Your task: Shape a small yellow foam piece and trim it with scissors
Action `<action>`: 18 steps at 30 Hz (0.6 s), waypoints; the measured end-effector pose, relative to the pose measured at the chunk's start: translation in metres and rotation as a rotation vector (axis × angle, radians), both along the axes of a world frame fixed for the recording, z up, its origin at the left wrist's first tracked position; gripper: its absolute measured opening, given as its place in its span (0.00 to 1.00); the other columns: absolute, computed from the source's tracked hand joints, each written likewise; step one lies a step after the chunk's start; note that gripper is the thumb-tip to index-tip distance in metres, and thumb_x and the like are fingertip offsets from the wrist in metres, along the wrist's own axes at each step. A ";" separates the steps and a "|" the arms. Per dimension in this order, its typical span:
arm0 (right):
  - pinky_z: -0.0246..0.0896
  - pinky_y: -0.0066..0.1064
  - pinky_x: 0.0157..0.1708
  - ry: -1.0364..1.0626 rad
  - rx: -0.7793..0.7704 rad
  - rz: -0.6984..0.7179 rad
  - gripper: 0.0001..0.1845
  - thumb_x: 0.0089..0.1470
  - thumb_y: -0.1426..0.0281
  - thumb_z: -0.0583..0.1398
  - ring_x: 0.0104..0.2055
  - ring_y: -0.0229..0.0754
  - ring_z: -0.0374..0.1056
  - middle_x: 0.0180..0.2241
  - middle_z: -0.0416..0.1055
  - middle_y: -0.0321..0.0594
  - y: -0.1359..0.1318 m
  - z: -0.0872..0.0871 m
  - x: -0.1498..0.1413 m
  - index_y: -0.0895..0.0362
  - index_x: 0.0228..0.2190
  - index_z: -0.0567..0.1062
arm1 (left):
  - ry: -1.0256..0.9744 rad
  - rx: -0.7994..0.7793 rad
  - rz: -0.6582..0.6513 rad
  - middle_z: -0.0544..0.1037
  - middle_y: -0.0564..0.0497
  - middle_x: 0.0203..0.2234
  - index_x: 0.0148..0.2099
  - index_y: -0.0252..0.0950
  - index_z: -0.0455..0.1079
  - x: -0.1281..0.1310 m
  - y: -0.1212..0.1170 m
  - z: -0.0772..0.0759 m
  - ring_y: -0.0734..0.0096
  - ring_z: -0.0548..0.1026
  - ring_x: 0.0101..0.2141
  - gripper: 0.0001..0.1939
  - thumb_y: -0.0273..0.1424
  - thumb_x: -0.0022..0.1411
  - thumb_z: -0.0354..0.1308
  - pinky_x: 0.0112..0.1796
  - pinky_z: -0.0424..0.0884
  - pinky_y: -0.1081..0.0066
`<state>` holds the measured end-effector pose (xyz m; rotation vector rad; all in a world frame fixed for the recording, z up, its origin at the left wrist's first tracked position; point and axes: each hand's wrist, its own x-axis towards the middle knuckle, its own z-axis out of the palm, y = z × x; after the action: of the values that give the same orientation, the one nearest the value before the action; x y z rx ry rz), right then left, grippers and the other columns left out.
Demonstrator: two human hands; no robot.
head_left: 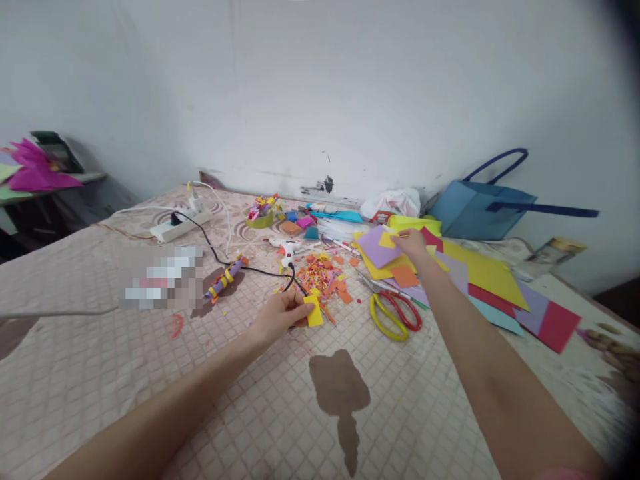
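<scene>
Pinched between the thumb and fingers of my left hand (pixel 280 315) is a small yellow paper rectangle (pixel 314 312), just in front of a heap of colourful paper scraps (pixel 320 272). My right hand (pixel 411 245) reaches to the stacked coloured sheets, its fingertips closed on a small yellow paper piece (pixel 387 240) over a purple sheet (pixel 376 249). Scissors with one yellow and one red handle (pixel 389 327) lie between the two arms. Behind the scraps rests a white glue gun (pixel 287 255) with a black cord. A purple roll with yellow bands (pixel 227 279) lies left of my left hand.
At the left back sits a white power strip (pixel 180 227) with cords across the table. Yellow sheets (pixel 487 270) and red paper (pixel 559 327) spread to the right. A blue bag (pixel 483 210) stands against the wall. A green bowl (pixel 260 220) holds colourful paper pieces.
</scene>
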<state>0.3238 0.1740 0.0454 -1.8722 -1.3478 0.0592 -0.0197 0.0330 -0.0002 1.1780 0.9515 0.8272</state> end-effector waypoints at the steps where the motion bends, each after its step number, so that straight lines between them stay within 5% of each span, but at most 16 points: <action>1: 0.60 0.43 0.40 -0.001 0.005 -0.027 0.12 0.45 0.68 0.60 0.44 0.54 0.65 0.36 0.70 0.50 -0.008 0.001 -0.002 0.59 0.33 0.69 | -0.004 -0.005 0.002 0.70 0.57 0.17 0.25 0.34 0.63 0.000 0.000 0.001 0.82 0.65 0.18 0.19 0.41 0.47 0.66 0.22 0.58 0.79; 4: 0.58 0.43 0.45 0.032 0.038 0.025 0.11 0.50 0.66 0.57 0.50 0.53 0.62 0.44 0.68 0.53 -0.035 0.001 -0.025 0.58 0.36 0.68 | 0.003 -0.010 0.009 0.69 0.57 0.16 0.25 0.35 0.62 0.001 -0.001 0.005 0.81 0.65 0.18 0.19 0.42 0.46 0.67 0.22 0.58 0.78; 6: 0.61 0.39 0.41 0.078 -0.009 0.162 0.10 0.53 0.64 0.55 0.42 0.48 0.67 0.37 0.71 0.48 -0.060 -0.004 -0.056 0.57 0.33 0.70 | 0.007 -0.001 0.013 0.69 0.57 0.16 0.24 0.35 0.62 0.001 -0.001 0.006 0.81 0.65 0.18 0.20 0.43 0.45 0.67 0.22 0.57 0.78; 9: 0.64 0.31 0.28 0.179 -0.155 0.462 0.15 0.54 0.56 0.55 0.28 0.40 0.69 0.26 0.72 0.38 -0.108 -0.020 -0.111 0.54 0.28 0.71 | 0.004 0.022 0.013 0.69 0.56 0.17 0.25 0.34 0.62 0.001 -0.002 0.005 0.81 0.65 0.19 0.21 0.44 0.44 0.66 0.22 0.58 0.78; 12: 0.60 0.28 0.22 0.532 -0.326 0.839 0.16 0.53 0.53 0.57 0.23 0.37 0.66 0.22 0.69 0.34 -0.149 -0.035 -0.155 0.54 0.29 0.69 | 0.006 0.048 -0.003 0.69 0.57 0.17 0.25 0.34 0.62 0.001 -0.003 0.003 0.81 0.65 0.19 0.21 0.45 0.44 0.66 0.21 0.57 0.78; 18: 0.54 0.26 0.19 0.765 -0.382 0.828 0.18 0.49 0.53 0.60 0.18 0.33 0.59 0.17 0.62 0.29 -0.166 -0.048 -0.173 0.54 0.24 0.65 | 0.013 0.070 -0.014 0.68 0.57 0.17 0.26 0.34 0.63 0.003 -0.004 0.000 0.81 0.65 0.19 0.21 0.45 0.45 0.65 0.22 0.59 0.78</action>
<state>0.1507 0.0081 -0.0027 -1.1984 -1.4812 1.3779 -0.0166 0.0291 -0.0002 1.2504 0.9309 0.8483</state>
